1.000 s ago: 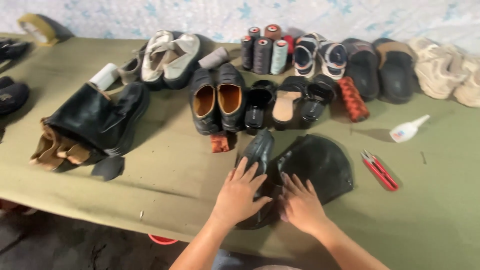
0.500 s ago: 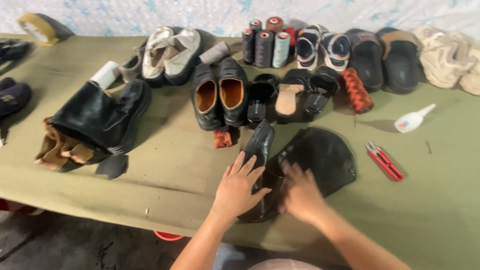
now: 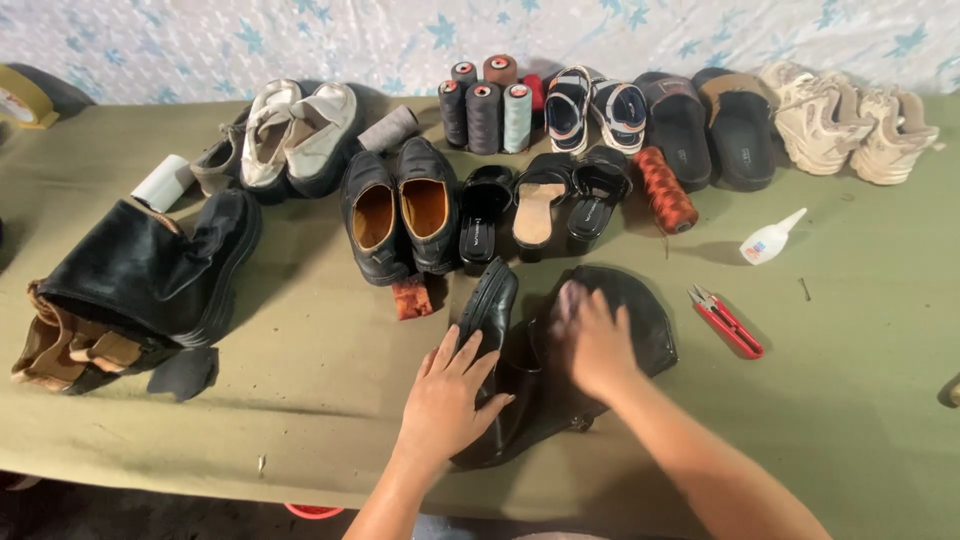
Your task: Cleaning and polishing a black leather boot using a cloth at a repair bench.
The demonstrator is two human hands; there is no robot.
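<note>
A black leather boot (image 3: 640,320) lies on its side on the green table (image 3: 860,330), sole toward the left. My left hand (image 3: 448,395) rests flat, fingers spread, on the boot's shaft next to the sole (image 3: 490,305). My right hand (image 3: 590,335), blurred by motion, presses palm-down on the boot's upper. Neither hand grips anything.
Red snips (image 3: 728,322) and a white glue bottle (image 3: 770,238) lie to the right. A pair of tall black boots (image 3: 150,285) lies at left. Behind stand black dress shoes (image 3: 400,215), black sandals (image 3: 540,200), thread spools (image 3: 485,105), an orange spool (image 3: 665,190) and other footwear.
My right hand has slid up from the boot's near edge onto its upper. My left hand has stayed on the shaft. The view has shifted slightly.
</note>
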